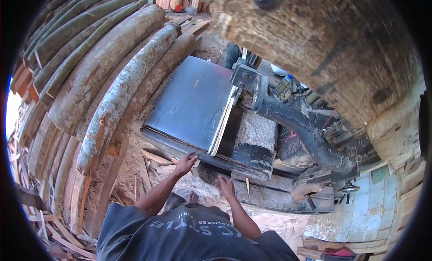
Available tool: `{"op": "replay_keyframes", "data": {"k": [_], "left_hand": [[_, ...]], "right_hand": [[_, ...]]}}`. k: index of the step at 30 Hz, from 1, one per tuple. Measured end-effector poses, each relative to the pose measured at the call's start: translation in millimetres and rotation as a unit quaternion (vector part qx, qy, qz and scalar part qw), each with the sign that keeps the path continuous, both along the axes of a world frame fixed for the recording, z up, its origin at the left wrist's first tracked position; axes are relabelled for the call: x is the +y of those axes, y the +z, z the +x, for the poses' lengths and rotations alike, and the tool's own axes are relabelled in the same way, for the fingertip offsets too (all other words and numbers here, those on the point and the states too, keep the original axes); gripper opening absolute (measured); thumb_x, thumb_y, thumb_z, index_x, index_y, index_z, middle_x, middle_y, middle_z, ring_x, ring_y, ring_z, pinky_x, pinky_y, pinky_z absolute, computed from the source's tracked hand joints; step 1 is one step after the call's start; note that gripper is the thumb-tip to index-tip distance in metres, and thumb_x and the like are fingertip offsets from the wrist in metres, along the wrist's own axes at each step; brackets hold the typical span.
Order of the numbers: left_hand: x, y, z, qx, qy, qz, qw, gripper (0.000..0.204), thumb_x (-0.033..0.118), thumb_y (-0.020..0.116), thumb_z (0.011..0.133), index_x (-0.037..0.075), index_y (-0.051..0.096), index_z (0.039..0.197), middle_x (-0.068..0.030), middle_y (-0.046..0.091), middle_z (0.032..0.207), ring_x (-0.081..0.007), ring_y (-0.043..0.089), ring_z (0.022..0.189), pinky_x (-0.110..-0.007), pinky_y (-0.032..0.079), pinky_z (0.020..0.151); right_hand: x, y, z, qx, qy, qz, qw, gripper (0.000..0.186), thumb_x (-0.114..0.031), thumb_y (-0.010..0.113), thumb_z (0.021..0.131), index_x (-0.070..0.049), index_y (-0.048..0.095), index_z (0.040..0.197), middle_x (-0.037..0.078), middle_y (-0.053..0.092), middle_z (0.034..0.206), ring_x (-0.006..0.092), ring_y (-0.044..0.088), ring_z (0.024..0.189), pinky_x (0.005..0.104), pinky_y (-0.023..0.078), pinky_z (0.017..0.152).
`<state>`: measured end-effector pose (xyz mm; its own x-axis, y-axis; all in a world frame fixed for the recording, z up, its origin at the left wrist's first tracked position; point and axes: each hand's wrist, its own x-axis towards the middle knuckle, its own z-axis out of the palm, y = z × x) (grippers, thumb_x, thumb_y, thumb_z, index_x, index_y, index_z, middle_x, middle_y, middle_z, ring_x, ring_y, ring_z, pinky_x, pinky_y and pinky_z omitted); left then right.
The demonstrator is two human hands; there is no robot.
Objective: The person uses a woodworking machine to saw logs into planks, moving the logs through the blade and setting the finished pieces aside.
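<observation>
My left hand (185, 164) is at the front edge of a machine with a smooth dark metal table (191, 101). Its fingers are stretched out by the front bar (180, 146); whether they touch it I cannot tell. My right hand (225, 185) hangs lower and further right, just short of the same bar. Its fingers look loose and apart, slightly blurred, with nothing seen in them. Thin strips of wood (223, 121) run along the table's right edge, beside a sawdust-covered bed (255, 130).
Long bark-covered logs (128, 92) are stacked on the left. A thick dark curved arm (310, 130) and a handwheel (348, 189) stand to the right. A big wooden beam (310, 40) crosses the upper right. Wood scraps (155, 157) litter the ground ahead of me.
</observation>
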<state>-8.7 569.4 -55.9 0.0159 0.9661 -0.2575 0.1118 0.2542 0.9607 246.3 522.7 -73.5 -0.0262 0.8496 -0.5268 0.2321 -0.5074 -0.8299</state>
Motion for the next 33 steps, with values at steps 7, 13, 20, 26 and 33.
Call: {"op": "replay_keyframes", "data": {"k": [7,13,20,26,33], "left_hand": [[18,32,36,-0.058,-0.064,-0.004,0.996,0.067,0.046,0.055,0.09,0.005,0.035,0.14,-0.0204,0.054,0.125,-0.0262,0.052,0.116,-0.034,0.041,0.096],[-83,78,32,-0.096,-0.114,-0.104,0.983,0.085,0.048,0.065,0.082,0.011,0.023,0.147,-0.0206,0.052,0.128,-0.0299,0.052,0.115,-0.04,0.04,0.096],[-188,68,10,-0.112,-0.149,-0.165,0.969,0.088,0.047,0.065,0.082,0.02,0.016,0.149,-0.0217,0.051,0.129,-0.0322,0.045,0.121,-0.048,0.04,0.095],[-282,62,-2,-0.155,-0.115,-0.198,0.961,0.084,0.042,0.071,0.08,0.023,0.024,0.147,-0.0169,0.055,0.125,-0.0291,0.05,0.115,-0.043,0.042,0.091],[-389,75,-9,-0.164,-0.124,-0.216,0.954,0.081,0.037,0.072,0.08,0.026,0.026,0.146,-0.0144,0.055,0.127,-0.0278,0.05,0.114,-0.045,0.042,0.091]], "right_hand": [[10,65,-46,0.047,-0.005,0.032,0.998,0.063,-0.051,0.049,0.092,-0.013,0.034,0.14,0.014,0.048,0.13,0.0288,0.057,0.108,0.0383,0.051,0.08],[-83,57,-77,0.104,0.058,0.069,0.991,0.074,-0.054,0.047,0.091,-0.018,0.016,0.147,0.014,0.039,0.139,0.0311,0.044,0.123,0.0437,0.051,0.086],[-198,30,-92,0.082,0.028,0.065,0.994,0.072,-0.05,0.049,0.092,-0.015,0.02,0.147,0.019,0.055,0.119,0.0264,0.061,0.096,0.0347,0.051,0.079],[-294,21,-106,0.038,0.048,0.149,0.987,0.069,-0.051,0.044,0.093,-0.011,0.024,0.145,0.021,0.054,0.121,0.0294,0.059,0.104,0.0364,0.05,0.082],[-403,27,-111,0.008,0.053,0.093,0.994,0.069,-0.052,0.046,0.091,-0.014,0.026,0.145,0.023,0.056,0.12,0.0351,0.059,0.106,0.0406,0.05,0.083]]}}
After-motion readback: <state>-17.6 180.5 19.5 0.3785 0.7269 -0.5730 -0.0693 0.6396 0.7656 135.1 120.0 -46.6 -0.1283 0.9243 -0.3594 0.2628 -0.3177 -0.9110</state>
